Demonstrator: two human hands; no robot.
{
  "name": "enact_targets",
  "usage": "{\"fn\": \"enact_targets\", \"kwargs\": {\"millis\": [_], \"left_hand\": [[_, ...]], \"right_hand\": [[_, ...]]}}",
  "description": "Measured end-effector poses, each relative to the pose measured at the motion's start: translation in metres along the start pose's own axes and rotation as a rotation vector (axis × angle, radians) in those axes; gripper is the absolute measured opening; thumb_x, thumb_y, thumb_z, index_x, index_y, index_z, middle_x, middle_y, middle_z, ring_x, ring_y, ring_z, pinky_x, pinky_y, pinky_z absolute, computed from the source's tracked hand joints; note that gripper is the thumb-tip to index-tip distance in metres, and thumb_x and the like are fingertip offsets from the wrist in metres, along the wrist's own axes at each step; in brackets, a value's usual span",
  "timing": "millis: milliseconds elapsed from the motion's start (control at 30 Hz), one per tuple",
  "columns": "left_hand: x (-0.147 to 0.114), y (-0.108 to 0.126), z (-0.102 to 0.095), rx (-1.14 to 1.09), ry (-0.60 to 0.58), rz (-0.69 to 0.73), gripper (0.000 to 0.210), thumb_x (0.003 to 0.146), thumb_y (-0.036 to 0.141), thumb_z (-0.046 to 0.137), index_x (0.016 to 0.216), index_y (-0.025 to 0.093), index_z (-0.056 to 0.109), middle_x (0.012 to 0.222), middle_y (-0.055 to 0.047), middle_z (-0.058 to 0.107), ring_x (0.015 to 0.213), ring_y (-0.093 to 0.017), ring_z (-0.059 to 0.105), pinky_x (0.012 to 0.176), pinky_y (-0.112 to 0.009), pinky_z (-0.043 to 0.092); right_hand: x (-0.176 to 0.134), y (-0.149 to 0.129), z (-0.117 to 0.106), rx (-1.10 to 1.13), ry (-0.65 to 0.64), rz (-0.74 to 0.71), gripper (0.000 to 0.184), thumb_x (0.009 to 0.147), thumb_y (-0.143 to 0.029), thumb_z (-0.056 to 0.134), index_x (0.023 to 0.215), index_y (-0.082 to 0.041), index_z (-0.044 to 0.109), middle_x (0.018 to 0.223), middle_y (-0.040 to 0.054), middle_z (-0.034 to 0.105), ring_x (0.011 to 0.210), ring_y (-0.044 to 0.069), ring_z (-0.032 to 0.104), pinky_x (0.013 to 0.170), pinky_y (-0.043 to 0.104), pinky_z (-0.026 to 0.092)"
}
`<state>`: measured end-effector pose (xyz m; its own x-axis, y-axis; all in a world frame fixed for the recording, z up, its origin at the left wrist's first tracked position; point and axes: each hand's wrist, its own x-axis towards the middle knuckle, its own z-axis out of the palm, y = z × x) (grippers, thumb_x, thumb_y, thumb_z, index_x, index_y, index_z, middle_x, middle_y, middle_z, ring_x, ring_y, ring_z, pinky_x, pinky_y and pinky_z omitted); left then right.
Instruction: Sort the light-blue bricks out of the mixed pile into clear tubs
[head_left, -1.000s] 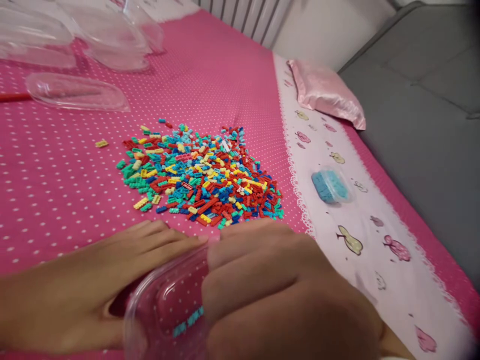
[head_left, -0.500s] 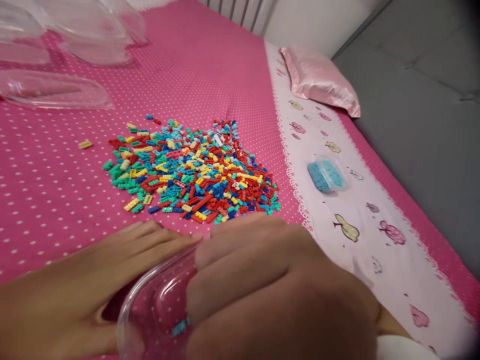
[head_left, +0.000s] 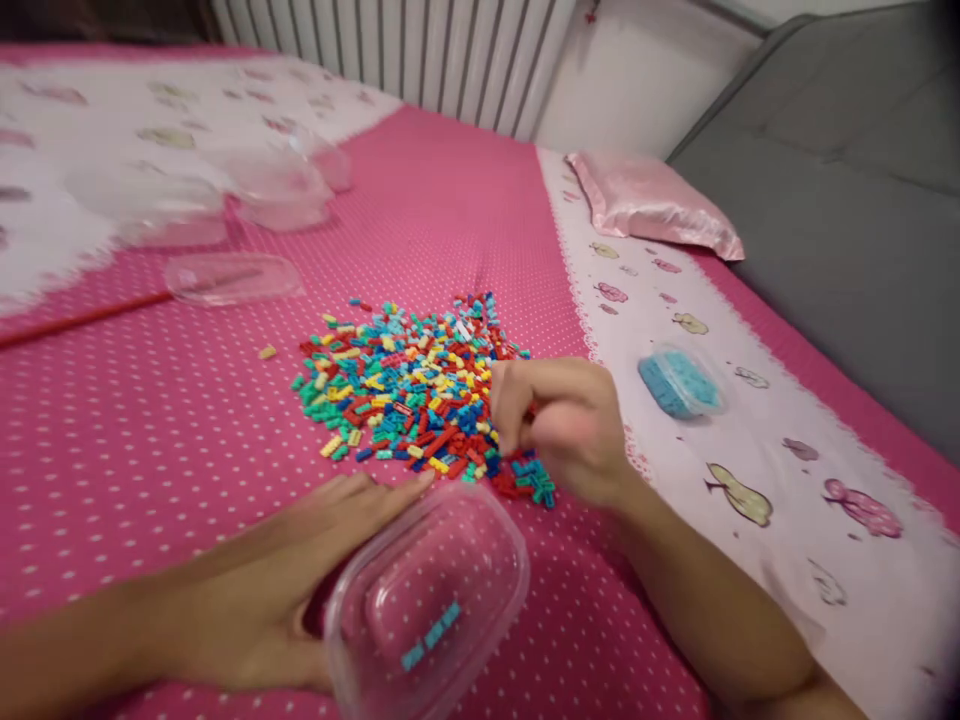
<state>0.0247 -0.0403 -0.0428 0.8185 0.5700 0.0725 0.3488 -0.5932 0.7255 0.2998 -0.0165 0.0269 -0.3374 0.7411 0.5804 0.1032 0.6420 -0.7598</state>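
My left hand [head_left: 277, 590] grips the side of a clear plastic container [head_left: 516, 590], thumb and fingers on either side of its rim. A few light-blue toy bricks [head_left: 431, 637] lie in a short row in it. Beyond the container spreads a heap of small toy bricks [head_left: 397, 400] in red, yellow, green and blue. My right hand [head_left: 566, 425] is at the heap's right edge, its fingers curled inward. Whatever they hold, if anything, is hidden.
A clear tub of blue bricks [head_left: 682, 382] sits on the white printed strip at right. Clear plastic containers [head_left: 277, 190] and a clear lid-like piece [head_left: 232, 278] lie at far left, near a red stick [head_left: 90, 318]. A pink pillow [head_left: 652, 205] rests by the grey headboard [head_left: 832, 150].
My right hand has moved from over the container forward to the heap's right edge, uncovering the light-blue bricks. My left hand stays on the container. The view has tilted up.
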Motion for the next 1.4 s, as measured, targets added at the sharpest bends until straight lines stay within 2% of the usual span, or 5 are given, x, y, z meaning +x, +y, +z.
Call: {"fn": "enact_targets", "kwargs": {"millis": [200,533,700,967,1400], "left_hand": [[0.005,-0.008,-0.006,-0.021,-0.171,-0.048,0.135,0.061,0.056,0.090,0.160,0.036,-0.001,0.166,-0.011,0.021,0.147,-0.040,0.033,0.120,-0.049,0.033],[0.015,0.012,-0.015,-0.082,-0.140,-0.176,0.088,0.065,0.044,0.090,0.142,0.031,0.052,0.144,-0.008,0.056,0.129,-0.032,0.055,0.113,-0.043,0.040],[0.016,0.022,-0.014,-0.192,-0.089,-0.221,0.056,0.073,0.042,0.084,0.123,0.023,0.069,0.126,-0.009,0.069,0.115,-0.029,0.063,0.102,-0.037,0.047],[0.016,0.014,-0.003,-0.355,-0.013,-0.258,0.047,0.083,0.048,0.075,0.116,0.015,0.072,0.119,-0.012,0.072,0.110,-0.028,0.065,0.097,-0.035,0.049],[0.016,-0.005,-0.006,-0.462,0.019,-0.144,0.045,0.089,0.051,0.066,0.115,0.014,0.070,0.107,-0.011,0.073,0.091,-0.021,0.067,0.078,-0.028,0.050]], "right_hand": [[0.009,0.062,-0.035,-0.302,0.278,0.184,0.076,0.096,-0.076,0.024,0.059,-0.020,0.059,0.051,-0.0013,0.046,0.048,0.012,0.045,0.050,0.027,0.033],[-0.001,0.105,-0.098,-0.461,0.325,0.382,0.057,0.101,-0.059,0.040,0.077,-0.015,0.069,0.068,0.0016,0.063,0.063,0.015,0.060,0.068,0.032,0.049],[-0.006,0.130,-0.103,-0.421,0.322,0.516,0.035,0.096,-0.038,0.062,0.125,-0.017,0.060,0.125,0.0087,0.063,0.105,0.023,0.065,0.088,0.043,0.057],[-0.035,0.147,-0.112,-0.414,0.511,0.631,0.037,0.096,-0.038,0.062,0.127,-0.017,0.059,0.127,0.0093,0.062,0.107,0.024,0.064,0.090,0.045,0.056],[-0.048,0.149,-0.081,-0.403,0.674,0.732,0.037,0.096,-0.038,0.062,0.127,-0.017,0.060,0.127,0.0092,0.062,0.108,0.024,0.064,0.090,0.045,0.056]]}}
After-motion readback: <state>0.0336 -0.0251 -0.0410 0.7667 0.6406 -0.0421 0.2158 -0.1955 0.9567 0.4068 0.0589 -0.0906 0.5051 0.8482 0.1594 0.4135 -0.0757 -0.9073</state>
